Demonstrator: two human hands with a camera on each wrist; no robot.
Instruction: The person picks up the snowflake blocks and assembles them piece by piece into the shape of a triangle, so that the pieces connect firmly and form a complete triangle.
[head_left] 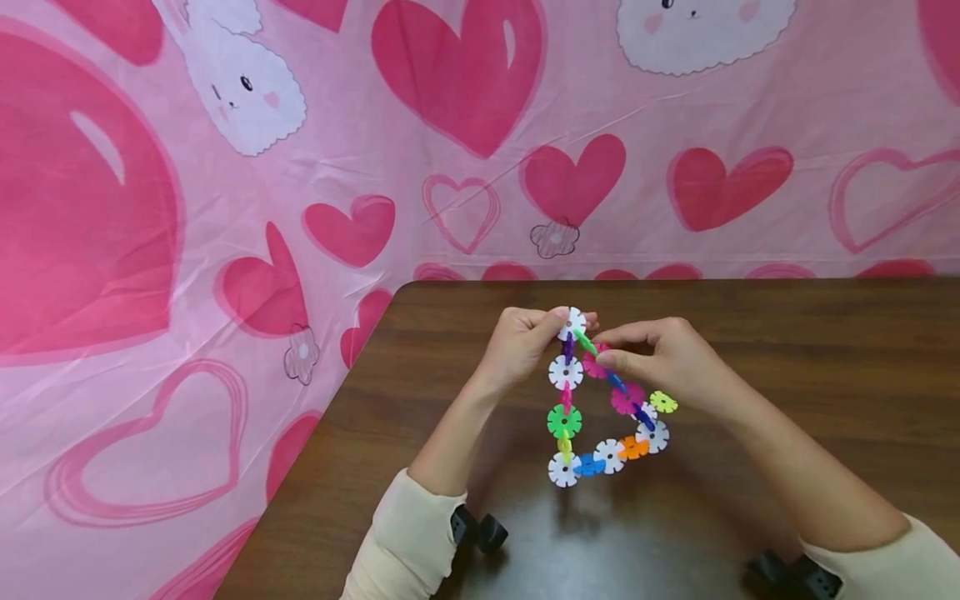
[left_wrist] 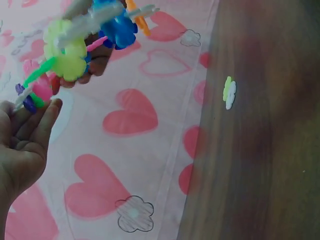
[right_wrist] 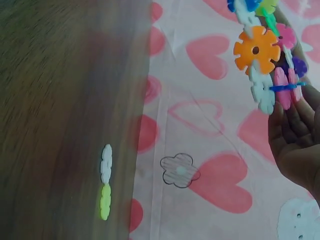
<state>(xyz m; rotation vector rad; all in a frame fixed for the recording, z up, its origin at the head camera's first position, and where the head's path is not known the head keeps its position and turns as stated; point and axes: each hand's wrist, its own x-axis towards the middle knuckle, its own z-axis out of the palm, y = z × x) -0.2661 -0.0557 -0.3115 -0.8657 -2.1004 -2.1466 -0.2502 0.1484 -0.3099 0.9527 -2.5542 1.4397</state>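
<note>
The left hand (head_left: 521, 346) and right hand (head_left: 660, 360) pinched the disc triangle (head_left: 600, 408) at its far apex; its base lay nearer, toward the counter (head_left: 825, 375).

Bright, even light; both wrist views blurred

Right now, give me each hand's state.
Left hand: pinching the top of the disc triangle.
Right hand: pinching the triangle's upper right side.
</note>
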